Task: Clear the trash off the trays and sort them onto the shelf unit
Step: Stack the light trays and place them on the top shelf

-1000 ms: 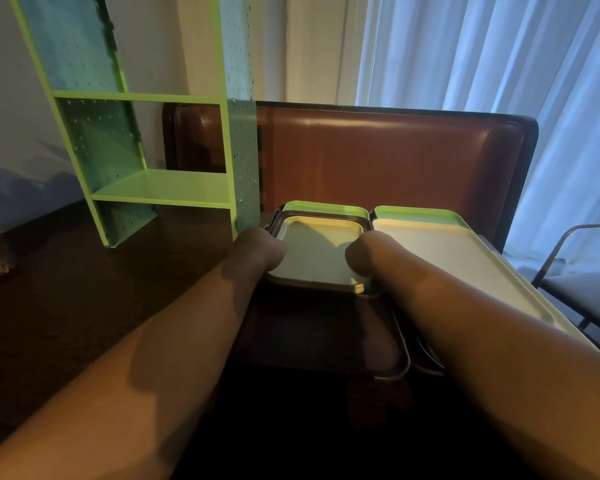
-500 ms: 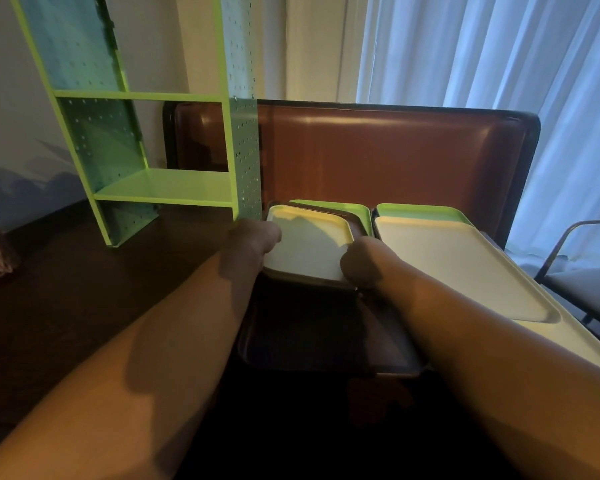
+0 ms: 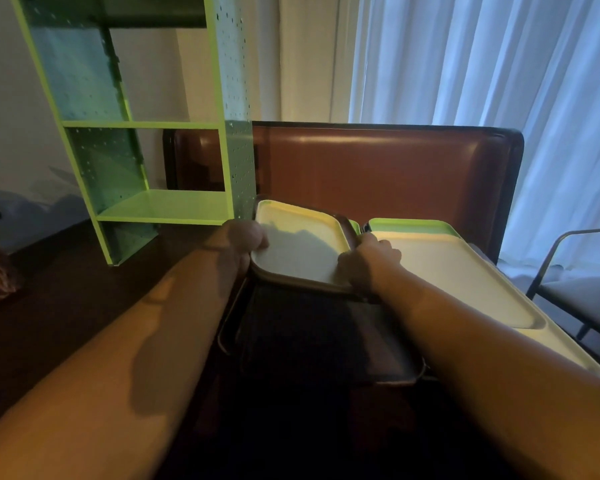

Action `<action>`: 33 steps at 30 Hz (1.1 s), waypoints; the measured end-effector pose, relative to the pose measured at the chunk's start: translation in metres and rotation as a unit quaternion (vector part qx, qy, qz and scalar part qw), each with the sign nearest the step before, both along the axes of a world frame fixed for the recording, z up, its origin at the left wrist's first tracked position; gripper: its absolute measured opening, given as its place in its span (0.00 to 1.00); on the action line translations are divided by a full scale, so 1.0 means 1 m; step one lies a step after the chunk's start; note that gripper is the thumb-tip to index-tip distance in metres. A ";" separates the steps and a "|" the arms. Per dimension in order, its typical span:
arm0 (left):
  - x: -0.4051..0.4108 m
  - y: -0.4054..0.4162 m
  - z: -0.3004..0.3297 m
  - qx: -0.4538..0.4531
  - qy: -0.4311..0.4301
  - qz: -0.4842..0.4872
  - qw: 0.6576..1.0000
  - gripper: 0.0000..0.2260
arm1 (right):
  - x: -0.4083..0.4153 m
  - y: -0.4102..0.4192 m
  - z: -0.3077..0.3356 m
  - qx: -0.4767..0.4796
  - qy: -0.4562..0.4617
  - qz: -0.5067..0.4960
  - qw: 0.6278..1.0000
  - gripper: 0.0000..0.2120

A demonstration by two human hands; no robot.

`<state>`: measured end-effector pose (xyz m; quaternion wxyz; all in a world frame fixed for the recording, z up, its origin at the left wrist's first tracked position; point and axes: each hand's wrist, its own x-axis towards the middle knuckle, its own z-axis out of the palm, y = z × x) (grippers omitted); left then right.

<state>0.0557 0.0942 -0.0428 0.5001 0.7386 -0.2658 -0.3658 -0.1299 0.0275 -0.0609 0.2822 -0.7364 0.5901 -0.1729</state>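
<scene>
While fingers (image 3: 383,245) clamp edges, cream tray (image 3: 300,247) between.

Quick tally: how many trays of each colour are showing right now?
Cream: 2, small cream tray and large cream tray
Green: 2, small green tray and large green tray, rims only
Dark brown: 2, small brown tray and large brown tray
Total: 6 showing; the stacks may hide more.

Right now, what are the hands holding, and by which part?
Both hold the small pale tray: left hand on its left edge, right hand on its right edge.
</scene>
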 end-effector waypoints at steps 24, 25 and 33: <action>-0.191 -0.101 -0.035 0.093 -0.166 -0.148 0.970 0.16 | -0.207 -0.071 0.002 0.000 0.066 -0.148 0.987 0.09; -0.193 -0.102 -0.037 0.098 -0.189 -0.151 0.965 0.16 | -0.207 -0.071 0.000 0.004 0.075 -0.147 0.986 0.08; -0.196 -0.110 -0.048 0.107 -0.316 -0.141 0.932 0.18 | -0.209 -0.080 -0.014 0.008 0.127 -0.136 0.982 0.14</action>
